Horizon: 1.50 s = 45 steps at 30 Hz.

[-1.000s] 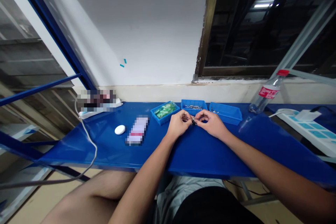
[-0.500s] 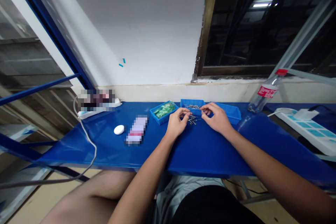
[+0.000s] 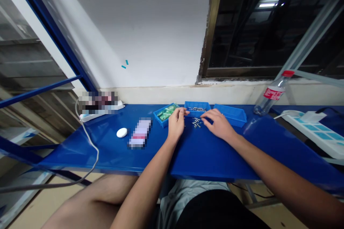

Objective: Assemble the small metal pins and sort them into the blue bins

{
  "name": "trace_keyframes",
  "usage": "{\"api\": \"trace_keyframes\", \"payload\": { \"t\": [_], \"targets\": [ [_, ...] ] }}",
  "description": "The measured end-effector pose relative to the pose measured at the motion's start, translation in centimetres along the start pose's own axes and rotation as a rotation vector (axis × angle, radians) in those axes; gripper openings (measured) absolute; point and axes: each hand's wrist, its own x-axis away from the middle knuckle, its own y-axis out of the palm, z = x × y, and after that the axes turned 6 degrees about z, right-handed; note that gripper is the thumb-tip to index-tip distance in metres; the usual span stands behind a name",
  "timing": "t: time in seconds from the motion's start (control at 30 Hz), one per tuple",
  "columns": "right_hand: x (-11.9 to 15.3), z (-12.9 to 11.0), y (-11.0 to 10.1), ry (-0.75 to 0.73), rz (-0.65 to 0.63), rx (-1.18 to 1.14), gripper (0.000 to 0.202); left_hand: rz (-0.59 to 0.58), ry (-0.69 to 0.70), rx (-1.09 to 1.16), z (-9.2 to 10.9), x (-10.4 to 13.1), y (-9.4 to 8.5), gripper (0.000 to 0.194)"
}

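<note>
Left hand (image 3: 176,125) has shifted off the small metal parts (image 3: 197,124) toward the bin of green pieces (image 3: 164,125); pile now shows better on the table (image 3: 212,161), between 2 hands. Left fingers curled, right hand (image 3: 220,126) half-open beside pile; can't tell if either grips anything. Bottle label (image 3: 273,93): red, white writing, unreadable.

Two hands over small metal parts on a blue bench

The left hand (image 3: 176,123) is beside the tray of green pieces (image 3: 166,115); the right hand (image 3: 218,124) is at the loose metal parts (image 3: 197,123) on the bench (image 3: 212,154).
</note>
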Motion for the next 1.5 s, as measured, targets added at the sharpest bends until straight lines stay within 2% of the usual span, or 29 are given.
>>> {"api": "trace_keyframes", "payload": {
  "t": [0.13, 0.23, 0.3, 0.53, 0.6, 0.73, 0.8, 1.0, 1.2, 1.4, 1.5],
  "targets": [
    [0.0, -3.1, 2.3, -0.174, -0.185, -0.103, 0.033, 0.021, -0.008, 0.057, -0.4, -0.2, -0.1, 0.036],
    [-0.2, -4.3, 3.2, -0.217, -0.298, -0.079, 0.043, 0.020, -0.014, 0.071, -0.5, -0.2, -0.1, 0.034],
    [-0.4, -4.5, 3.4, -0.222, -0.323, -0.080, 0.044, 0.014, -0.020, 0.076, -0.5, -0.2, -0.1, 0.033],
    [-0.2, -3.3, 3.1, -0.176, -0.230, -0.080, 0.017, -0.026, -0.048, 0.028, -0.5, -0.1, 0.1, 0.036],
    [0.0, -2.8, 3.0, -0.078, -0.149, -0.147, 0.015, -0.056, -0.036, -0.007, -0.4, 0.0, 0.1, 0.036],
    [0.2, -1.6, 2.5, 0.243, 0.031, -0.291, 0.026, -0.151, 0.024, -0.114, -0.3, 0.3, 0.2, 0.027],
    [0.1, -1.2, 2.2, 0.316, 0.071, -0.315, 0.029, -0.210, 0.068, -0.189, -0.4, 0.5, 0.3, 0.024],
    [-0.2, -1.1, 1.5, 0.299, 0.093, -0.300, 0.023, -0.328, 0.130, -0.343, 0.1, 0.7, 0.4, 0.030],
    [0.0, -1.9, 1.9, 0.336, 0.068, -0.467, 0.012, -0.381, 0.136, -0.315, 0.6, 0.8, 0.2, 0.038],
    [0.0, -2.0, 1.8, 0.310, 0.049, -0.499, 0.013, -0.321, 0.132, -0.296, -0.6, 0.7, 0.3, 0.027],
    [0.1, -1.9, 1.9, 0.397, 0.053, -0.554, 0.021, -0.299, 0.150, -0.319, -0.9, 0.6, 0.3, 0.024]
  ]
}}
